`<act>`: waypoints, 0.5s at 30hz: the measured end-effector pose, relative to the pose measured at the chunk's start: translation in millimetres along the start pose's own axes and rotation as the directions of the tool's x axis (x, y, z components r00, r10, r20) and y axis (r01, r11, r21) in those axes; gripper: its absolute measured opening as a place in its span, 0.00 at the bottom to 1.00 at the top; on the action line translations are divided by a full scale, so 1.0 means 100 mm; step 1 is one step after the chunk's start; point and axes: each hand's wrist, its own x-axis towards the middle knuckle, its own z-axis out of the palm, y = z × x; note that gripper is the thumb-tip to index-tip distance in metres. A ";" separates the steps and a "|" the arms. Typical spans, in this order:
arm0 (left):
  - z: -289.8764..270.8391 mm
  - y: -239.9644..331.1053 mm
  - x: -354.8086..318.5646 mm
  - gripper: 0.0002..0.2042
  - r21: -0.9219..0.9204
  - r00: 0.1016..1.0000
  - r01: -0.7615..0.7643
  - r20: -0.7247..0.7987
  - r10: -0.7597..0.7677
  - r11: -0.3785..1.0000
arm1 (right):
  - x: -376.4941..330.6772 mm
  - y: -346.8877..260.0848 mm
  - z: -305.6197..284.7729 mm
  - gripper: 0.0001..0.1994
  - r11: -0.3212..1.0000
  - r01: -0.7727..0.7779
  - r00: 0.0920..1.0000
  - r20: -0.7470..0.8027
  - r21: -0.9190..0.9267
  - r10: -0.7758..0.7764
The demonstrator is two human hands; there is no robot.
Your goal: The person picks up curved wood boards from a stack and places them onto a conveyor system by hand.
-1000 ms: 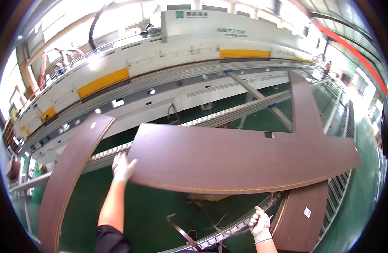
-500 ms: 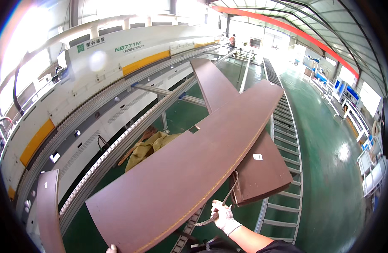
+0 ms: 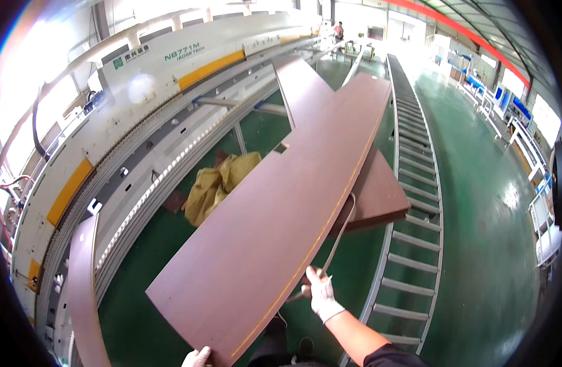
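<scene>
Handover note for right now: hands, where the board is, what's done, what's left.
Left hand: gloved, at the near corner of the long brown board, bottom edge of view.
Right hand: gloved, on the board's right edge.
Board: held up, tilted, above the green floor, between the edging machine and the roller conveyor.
Done: board is lifted.
Left: it is not yet set down anywhere.

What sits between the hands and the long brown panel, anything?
Nothing visible. The right hand, in a white glove, is on the long brown panel at its right edge; the left hand, also gloved, touches the near end at the picture's bottom edge. A second brown panel lies beneath it, over the roller conveyor.
</scene>
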 end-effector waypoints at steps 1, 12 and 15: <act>0.28 0.26 -0.29 0.14 0.039 0.988 -0.154 0.005 0.154 0.987 | 0.14 0.16 -0.20 0.16 0.998 0.059 0.998 -0.025 -0.032 -0.060; 0.25 1.23 -0.04 0.23 0.830 0.315 -0.554 0.147 0.938 0.056 | 0.23 0.05 -0.68 0.17 0.854 0.452 0.826 -0.239 -0.257 -0.510; 0.15 1.23 0.69 0.32 0.915 0.388 -0.395 0.090 0.917 0.077 | 0.13 -0.03 -0.63 0.18 0.799 0.415 0.795 -0.253 -0.435 -0.551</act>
